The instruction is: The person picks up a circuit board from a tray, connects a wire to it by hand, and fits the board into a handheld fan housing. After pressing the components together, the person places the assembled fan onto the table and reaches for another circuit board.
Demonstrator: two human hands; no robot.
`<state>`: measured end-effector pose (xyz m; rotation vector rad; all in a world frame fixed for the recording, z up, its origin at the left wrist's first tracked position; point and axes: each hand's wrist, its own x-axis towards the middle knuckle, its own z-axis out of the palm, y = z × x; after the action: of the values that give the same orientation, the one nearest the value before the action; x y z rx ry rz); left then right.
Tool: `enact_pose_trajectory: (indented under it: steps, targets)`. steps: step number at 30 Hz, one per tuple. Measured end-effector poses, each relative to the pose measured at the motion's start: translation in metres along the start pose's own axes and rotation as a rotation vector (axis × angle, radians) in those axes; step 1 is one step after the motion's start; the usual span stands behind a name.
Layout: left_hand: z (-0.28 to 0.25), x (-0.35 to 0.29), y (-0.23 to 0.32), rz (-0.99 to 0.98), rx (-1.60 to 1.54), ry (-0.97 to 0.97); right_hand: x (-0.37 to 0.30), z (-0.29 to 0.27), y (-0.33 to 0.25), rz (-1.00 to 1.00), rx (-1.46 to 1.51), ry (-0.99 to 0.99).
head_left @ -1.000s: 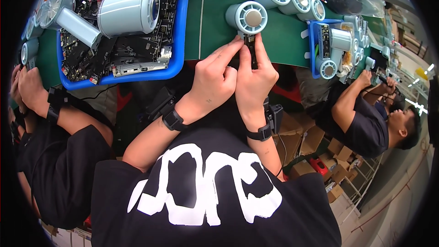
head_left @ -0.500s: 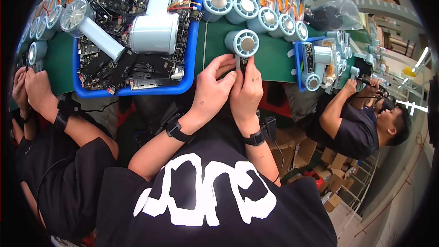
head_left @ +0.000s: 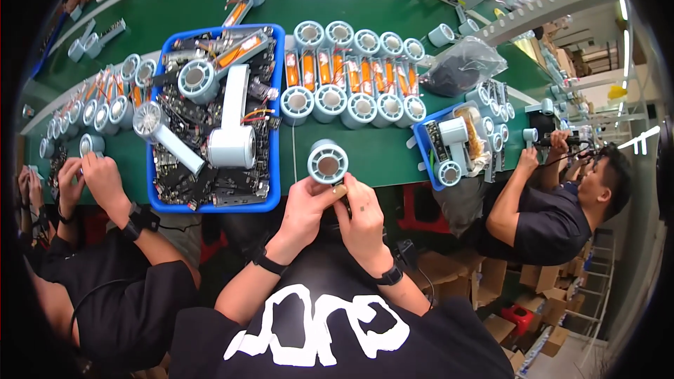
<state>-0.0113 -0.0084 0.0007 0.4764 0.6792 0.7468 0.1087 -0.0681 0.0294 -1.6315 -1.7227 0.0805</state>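
Both my hands hold a light-blue handheld fan body near the table's front edge. Its round, vented head with a brown-grey centre disc points away from me. My left hand grips the handle from the left, with the thumb pressed across it. From the right, my right hand closes its fingers on the same handle, which is mostly hidden between the hands. To the left stands a blue bin heaped with black circuit boards. A fan body with a wide round head and others lie on top.
Beyond my hands, paired rows of fan bodies show orange batteries. A smaller blue bin with parts and a dark plastic bag are to the right on the green table. Co-workers' hands work at the left; another person sits right.
The view has tilted up, showing more of the table. My hands still hold the fan body, now lower left in the picture, with its head turned more toward the camera.
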Motion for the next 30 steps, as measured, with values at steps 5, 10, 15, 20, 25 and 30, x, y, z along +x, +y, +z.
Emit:
enact_pose_trajectory:
  steps: [5, 10, 15, 20, 25, 30]
  targets:
    - [0.014, -0.002, 0.013, 0.068, -0.016, 0.006, 0.006, -0.038, 0.003, 0.406, 0.411, -0.199]
    - [0.033, -0.003, 0.029, 0.159, 0.052, -0.022, 0.017, -0.066, 0.023, 0.451, 0.506, -0.595]
    - [0.05, -0.002, 0.049, 0.253, 0.098, 0.02, 0.039, -0.065, 0.023, 0.417, 0.635, -0.456]
    - [0.069, -0.015, 0.062, 0.403, 0.063, 0.126, 0.145, -0.055, 0.048, 0.351, 0.598, -0.342]
    - [0.037, -0.033, 0.028, 0.184, 0.415, -0.064, 0.343, 0.031, 0.179, 0.364, 0.198, -0.453]
    - [0.014, -0.054, 0.01, 0.045, 0.447, -0.05, 0.422, 0.084, 0.242, 0.364, -0.06, -0.558]
